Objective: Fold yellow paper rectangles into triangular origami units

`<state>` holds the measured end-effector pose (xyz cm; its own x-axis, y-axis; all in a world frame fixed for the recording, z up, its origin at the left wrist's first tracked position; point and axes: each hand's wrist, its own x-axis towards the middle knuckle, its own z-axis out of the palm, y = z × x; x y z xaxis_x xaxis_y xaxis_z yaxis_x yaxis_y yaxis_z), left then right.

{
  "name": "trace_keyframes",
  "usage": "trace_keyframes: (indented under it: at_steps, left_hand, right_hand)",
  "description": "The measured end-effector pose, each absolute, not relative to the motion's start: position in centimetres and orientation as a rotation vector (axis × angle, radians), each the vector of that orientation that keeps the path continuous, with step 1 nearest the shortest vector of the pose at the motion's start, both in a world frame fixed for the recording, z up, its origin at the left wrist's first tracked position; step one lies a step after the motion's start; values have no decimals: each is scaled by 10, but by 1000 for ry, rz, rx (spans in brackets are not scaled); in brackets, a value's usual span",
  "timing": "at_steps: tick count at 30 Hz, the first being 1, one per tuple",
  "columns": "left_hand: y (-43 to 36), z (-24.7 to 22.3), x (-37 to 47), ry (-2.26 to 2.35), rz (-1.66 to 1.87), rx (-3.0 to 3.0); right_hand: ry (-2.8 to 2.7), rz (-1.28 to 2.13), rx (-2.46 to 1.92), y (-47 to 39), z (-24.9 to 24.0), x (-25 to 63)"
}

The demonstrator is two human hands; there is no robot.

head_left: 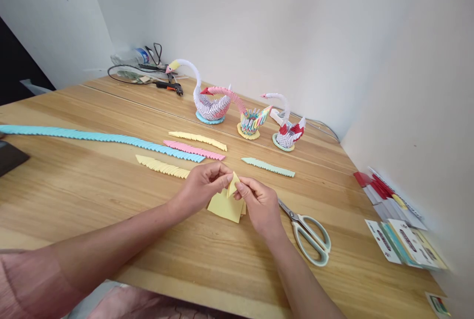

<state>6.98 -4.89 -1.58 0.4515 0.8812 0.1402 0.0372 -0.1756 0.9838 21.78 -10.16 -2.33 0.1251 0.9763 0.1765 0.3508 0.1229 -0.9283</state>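
Note:
Between my two hands is a small folded piece of yellow paper (233,184), pinched by the fingers of both. My left hand (206,185) grips its left edge, while my right hand (259,203) has thumb and forefinger on the right edge. Under them on the table lie square sheets of yellow paper (225,207), partly covered by my hands. A pair of scissors (309,232) with pale green handles rests just right of my right hand. Beyond my left hand, a chain of folded yellow paper pieces (162,166) runs toward the left.
Blue (92,136), pink (192,150) and green (268,166) folded-paper chains lie across the table. Three paper swans stand behind: a large white one (213,109), a pink-necked one (250,121), a red-winged one (291,134). A glue gun (168,85) sits back left; paper packs (405,242) lie right.

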Motion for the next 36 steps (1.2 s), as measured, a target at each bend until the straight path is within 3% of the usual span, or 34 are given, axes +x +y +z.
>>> trace_keyframes:
  at_steps: [18, 29, 36]
  left_hand:
    - [-46, -21, 72, 818, 691, 1520]
    - [-45, -16, 68, 820, 727, 1477]
    - [-42, -14, 65, 735, 671, 1186]
  right_hand:
    - [-1256, 873, -1335, -99, -24, 219]
    - [-1193, 891, -1257, -99, -32, 217]
    - [-1503, 615, -1275, -103, -28, 221]
